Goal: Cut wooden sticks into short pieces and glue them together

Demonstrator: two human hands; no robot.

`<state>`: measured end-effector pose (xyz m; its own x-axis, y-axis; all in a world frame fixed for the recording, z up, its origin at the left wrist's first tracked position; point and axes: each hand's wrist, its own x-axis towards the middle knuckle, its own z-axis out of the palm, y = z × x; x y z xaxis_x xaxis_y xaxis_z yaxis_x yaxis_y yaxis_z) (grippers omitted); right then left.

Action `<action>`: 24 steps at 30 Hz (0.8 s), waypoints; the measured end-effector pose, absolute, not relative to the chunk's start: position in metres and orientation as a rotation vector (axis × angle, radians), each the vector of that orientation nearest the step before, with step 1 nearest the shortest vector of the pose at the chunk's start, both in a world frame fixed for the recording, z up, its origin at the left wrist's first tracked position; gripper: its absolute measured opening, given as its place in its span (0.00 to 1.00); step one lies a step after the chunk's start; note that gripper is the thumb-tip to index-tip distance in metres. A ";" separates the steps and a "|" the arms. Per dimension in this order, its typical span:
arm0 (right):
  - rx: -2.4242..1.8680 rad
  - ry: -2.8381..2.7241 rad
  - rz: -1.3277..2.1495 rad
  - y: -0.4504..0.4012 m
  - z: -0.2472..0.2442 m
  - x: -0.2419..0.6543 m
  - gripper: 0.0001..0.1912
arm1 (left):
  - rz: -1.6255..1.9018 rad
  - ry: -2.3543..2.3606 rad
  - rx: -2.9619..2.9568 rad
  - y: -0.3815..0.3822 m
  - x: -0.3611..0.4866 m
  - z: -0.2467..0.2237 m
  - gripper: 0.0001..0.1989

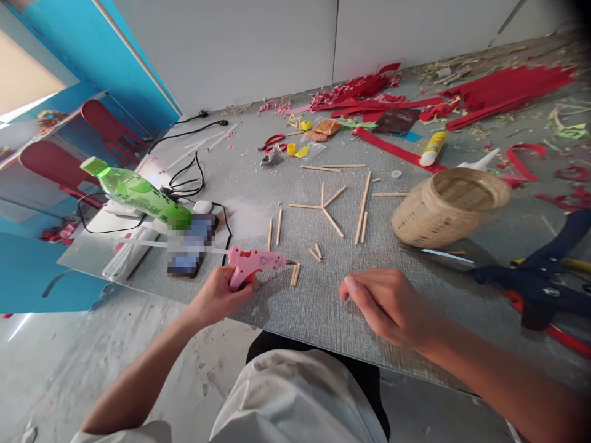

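Observation:
My left hand (221,296) is wrapped round the handle of a pink hot glue gun (253,263), with a clear glue stick poking out of its back. The gun's nozzle points right, just above a pair of short wooden sticks (295,275). Curled into a loose fist, my right hand (392,304) rests on the table near its front edge; nothing shows in its fingers. Between and beyond the hands, wooden sticks (323,207) lie in a branching star shape. Two small pieces (316,252) lie below it, with longer sticks (363,209) to the right and others (279,227) to the left.
A twine-wrapped jar (429,212) and dark-blue cutters (549,289) stand and lie at right. A green drink bottle (138,194), a phone (191,246) and black cables (196,178) are at left. Red scissors (273,143), a glue bottle (434,149) and red scraps (503,92) lie farther back.

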<state>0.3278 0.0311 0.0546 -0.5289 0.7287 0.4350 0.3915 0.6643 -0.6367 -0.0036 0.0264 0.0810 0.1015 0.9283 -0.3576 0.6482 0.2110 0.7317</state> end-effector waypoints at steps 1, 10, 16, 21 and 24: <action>-0.852 -2.189 0.604 0.031 0.054 0.328 0.21 | 0.404 1.626 1.512 0.027 -0.003 0.081 0.18; -0.837 -2.243 0.570 0.031 0.053 0.327 0.22 | 0.384 1.640 1.529 0.026 0.003 0.089 0.18; -0.852 -2.216 0.578 0.031 0.054 0.327 0.22 | 0.384 1.634 1.541 0.027 0.003 0.090 0.18; -0.850 -2.223 0.550 0.031 0.053 0.327 0.20 | 0.373 1.630 1.549 0.027 0.002 0.089 0.18; -0.893 -2.163 0.507 0.031 0.052 0.321 0.09 | 0.379 1.630 1.554 0.027 0.001 0.088 0.17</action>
<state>0.3209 0.0307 0.0517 -0.4923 0.7278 0.4774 0.4401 0.6814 -0.5849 0.0012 0.0267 0.0877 0.1117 0.9289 -0.3531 0.6776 0.1887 0.7108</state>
